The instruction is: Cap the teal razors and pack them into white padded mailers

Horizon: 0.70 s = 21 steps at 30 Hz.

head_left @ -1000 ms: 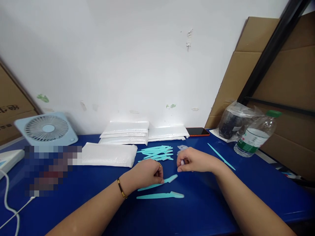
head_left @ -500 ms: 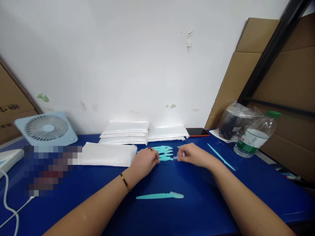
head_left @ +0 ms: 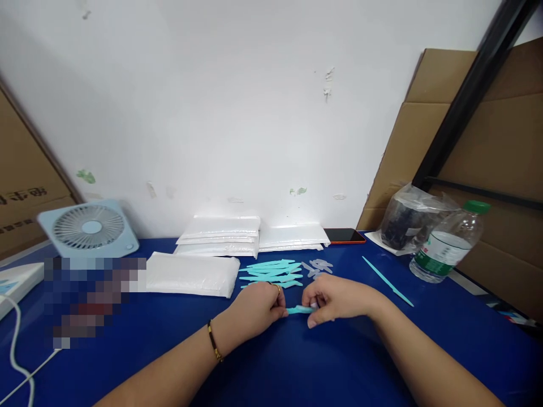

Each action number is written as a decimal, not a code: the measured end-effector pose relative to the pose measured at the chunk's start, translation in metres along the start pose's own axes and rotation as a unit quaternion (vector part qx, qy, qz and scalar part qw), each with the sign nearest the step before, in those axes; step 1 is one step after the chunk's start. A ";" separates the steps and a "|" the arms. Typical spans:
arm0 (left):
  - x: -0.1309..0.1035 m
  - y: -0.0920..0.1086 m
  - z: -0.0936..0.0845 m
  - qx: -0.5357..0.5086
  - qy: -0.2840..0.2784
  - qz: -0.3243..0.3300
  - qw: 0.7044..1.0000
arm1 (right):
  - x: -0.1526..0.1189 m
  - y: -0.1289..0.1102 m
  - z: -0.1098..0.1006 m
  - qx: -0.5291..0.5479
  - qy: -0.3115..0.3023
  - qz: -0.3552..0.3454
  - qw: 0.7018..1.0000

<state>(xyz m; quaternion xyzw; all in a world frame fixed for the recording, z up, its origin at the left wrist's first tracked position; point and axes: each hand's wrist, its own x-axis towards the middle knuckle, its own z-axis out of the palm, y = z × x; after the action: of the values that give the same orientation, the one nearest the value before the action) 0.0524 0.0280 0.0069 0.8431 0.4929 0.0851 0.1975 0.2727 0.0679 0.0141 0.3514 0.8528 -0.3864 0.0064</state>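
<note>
Pinched in my left hand (head_left: 258, 305) is the handle of a teal eyebrow razor (head_left: 299, 310), held level just above or on the table. My right hand (head_left: 339, 299) has its fingers and thumb around the razor's blade end, which they partly hide. Something pale shows at those fingers, perhaps a clear cap; I cannot tell. Behind my left hand lies a loose pile of teal eyebrow razors (head_left: 271, 270). Just beyond my right fingers sit several small translucent caps (head_left: 321, 264). One more razor (head_left: 387, 281) lies apart, slanting, on the right.
White padded packets (head_left: 190, 274) lie left and stacked (head_left: 220, 229) by the wall. A phone (head_left: 345, 236) rests behind. On the right stand a bagged dark cup (head_left: 396, 220) and a water bottle (head_left: 445, 246). A small fan (head_left: 91, 228) is far left on the blue table (head_left: 263, 373).
Both hands have come nearer from the razor pile and the caps, and now meet at one razor. The razor that lay at the front is no longer there. The view has tilted slightly up.
</note>
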 end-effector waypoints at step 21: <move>0.009 -0.031 0.025 0.095 0.053 0.099 0.989 | 0.017 0.049 -0.022 -0.174 0.321 0.048 0.930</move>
<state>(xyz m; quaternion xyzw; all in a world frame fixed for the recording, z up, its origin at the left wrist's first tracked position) 0.0409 0.0434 -0.0287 0.8968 0.4230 0.1019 0.0808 0.2956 0.1145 -0.0074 0.4905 0.8453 -0.0973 -0.1884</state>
